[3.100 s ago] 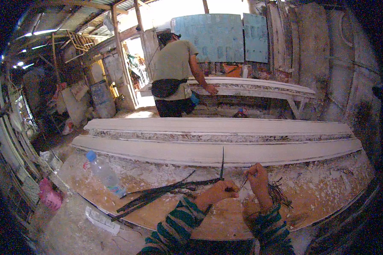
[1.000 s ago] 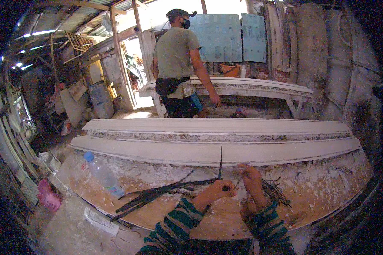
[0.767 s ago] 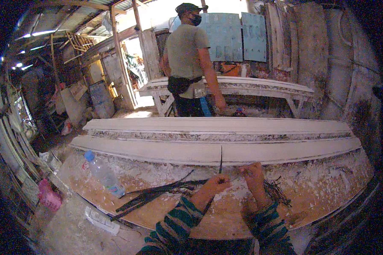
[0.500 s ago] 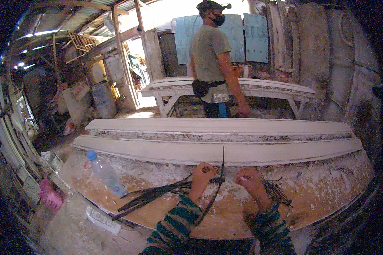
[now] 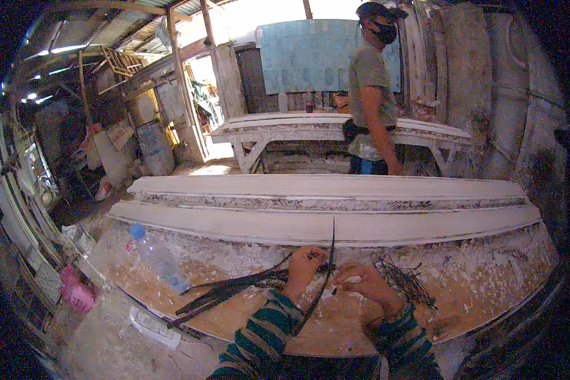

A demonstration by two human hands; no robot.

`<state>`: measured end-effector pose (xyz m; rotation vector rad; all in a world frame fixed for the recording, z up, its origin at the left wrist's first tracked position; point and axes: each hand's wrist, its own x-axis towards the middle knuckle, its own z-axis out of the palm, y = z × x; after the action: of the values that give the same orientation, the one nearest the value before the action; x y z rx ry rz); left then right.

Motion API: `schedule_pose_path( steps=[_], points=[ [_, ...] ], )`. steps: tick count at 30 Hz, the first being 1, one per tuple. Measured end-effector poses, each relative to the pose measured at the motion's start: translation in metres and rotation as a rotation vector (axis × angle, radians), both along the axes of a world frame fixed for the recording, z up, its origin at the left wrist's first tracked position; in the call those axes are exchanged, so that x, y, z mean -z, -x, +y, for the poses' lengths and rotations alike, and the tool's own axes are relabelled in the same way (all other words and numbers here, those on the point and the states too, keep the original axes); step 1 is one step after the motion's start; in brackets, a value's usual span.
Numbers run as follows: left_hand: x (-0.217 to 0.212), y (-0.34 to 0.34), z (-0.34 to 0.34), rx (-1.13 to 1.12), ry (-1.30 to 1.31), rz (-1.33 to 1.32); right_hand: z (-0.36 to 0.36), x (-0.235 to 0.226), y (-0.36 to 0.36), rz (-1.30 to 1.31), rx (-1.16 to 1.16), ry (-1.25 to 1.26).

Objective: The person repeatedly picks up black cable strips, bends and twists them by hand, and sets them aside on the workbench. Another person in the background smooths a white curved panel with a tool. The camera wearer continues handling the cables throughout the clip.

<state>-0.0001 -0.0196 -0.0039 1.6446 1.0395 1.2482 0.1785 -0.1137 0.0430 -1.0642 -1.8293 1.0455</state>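
Note:
My left hand [image 5: 306, 267] is closed around the end of dark, flat strips [image 5: 225, 291], which fan out to the left across the board. A long, thin dark strip [image 5: 316, 297] stands out crosswise just right of that fist, bending toward me at its lower end. My right hand [image 5: 366, 282] is close beside it, thumb and fingers pinched together. A tiny dark bit shows under its fingertips; what the pinch holds is too small to make out. Next to my right wrist lies a loose heap of thin dark strands [image 5: 410, 285].
A clear plastic bottle with a blue cap [image 5: 155, 256] lies at the left. Long white moulded lengths [image 5: 335, 225] run along the far side of the board [image 5: 475, 304]. Behind them a person [image 5: 373, 95] stands by a whitened bench [image 5: 285, 130]. A pink bag [image 5: 77, 289] sits at far left.
My right hand has moved left, up to the upright strip near my left hand, its fingers now pinched. My left hand has barely shifted. The person behind has moved to the right.

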Motion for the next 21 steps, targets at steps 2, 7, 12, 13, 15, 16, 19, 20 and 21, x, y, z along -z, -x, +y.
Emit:
schedule_pose_path(
  steps=[2, 7, 12, 13, 15, 16, 19, 20, 21],
  points=[
    [-0.002, 0.001, -0.005, 0.05, -0.071, 0.011, -0.002, -0.002, 0.0, 0.022, 0.037, 0.017],
    [-0.003, -0.003, -0.007, 0.068, -0.243, 0.152, 0.001, -0.003, -0.003, 0.111, 0.129, -0.056],
    [0.009, -0.006, -0.003, 0.191, -0.12, 0.21, 0.014, 0.013, -0.013, 0.025, 0.451, -0.203],
    [0.012, -0.008, -0.001, 0.27, -0.071, 0.203, 0.019, 0.018, -0.015, -0.032, 0.524, -0.324],
    [0.016, -0.012, 0.001, 0.428, -0.031, 0.17, 0.025, 0.026, -0.021, 0.023, 0.594, -0.345],
    [0.017, -0.013, 0.001, 0.474, -0.008, 0.198, 0.027, 0.029, -0.023, 0.051, 0.628, -0.355],
    [0.019, -0.016, -0.006, 0.583, 0.061, 0.165, 0.03, 0.033, -0.029, 0.165, 0.674, -0.255],
    [0.02, -0.017, -0.01, 0.6, 0.083, 0.077, 0.03, 0.033, -0.029, 0.124, 0.704, -0.289],
    [0.019, -0.017, -0.014, 0.615, 0.106, -0.011, 0.03, 0.032, -0.029, 0.082, 0.733, -0.323]
  ],
)
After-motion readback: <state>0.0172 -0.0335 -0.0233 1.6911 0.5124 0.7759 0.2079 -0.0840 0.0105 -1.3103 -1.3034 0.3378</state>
